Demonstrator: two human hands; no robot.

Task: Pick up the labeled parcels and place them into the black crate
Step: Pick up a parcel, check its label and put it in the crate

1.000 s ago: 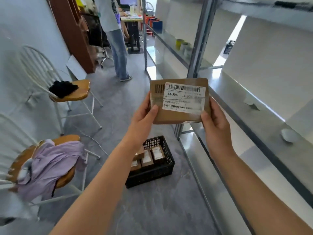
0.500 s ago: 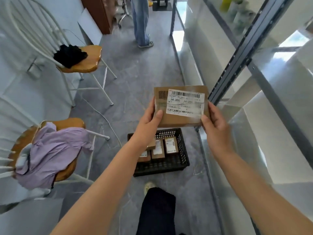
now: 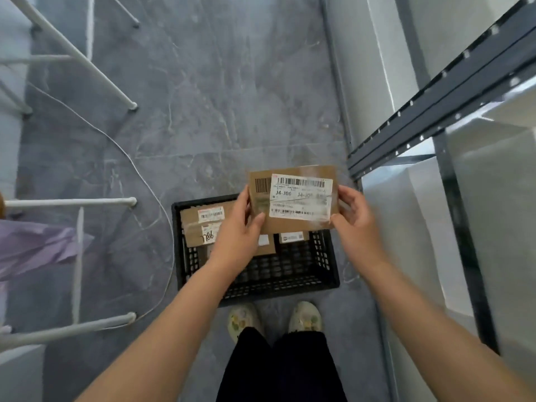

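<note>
I hold a flat brown parcel (image 3: 293,198) with a white barcode label reading J4-J06, label facing up. My left hand (image 3: 240,233) grips its left edge and my right hand (image 3: 353,219) grips its right edge. The parcel hangs above the far half of the black crate (image 3: 261,282), which stands on the floor just in front of my feet. Inside the crate lie other labeled brown parcels (image 3: 203,224) along the far side, partly hidden by my left hand and the held parcel. The crate's near half shows bare mesh floor.
A grey metal shelving rack (image 3: 441,111) runs along the right. White chair legs (image 3: 87,204) and a lilac cloth (image 3: 32,248) are at the left. A thin white cable (image 3: 150,187) curves over the grey floor beside the crate. My shoes (image 3: 275,317) touch the crate's near edge.
My view has tilted down from the aisle to the floor. The parcel, held in both hands throughout, has come down from chest height to just above the crate, which is now directly below.
</note>
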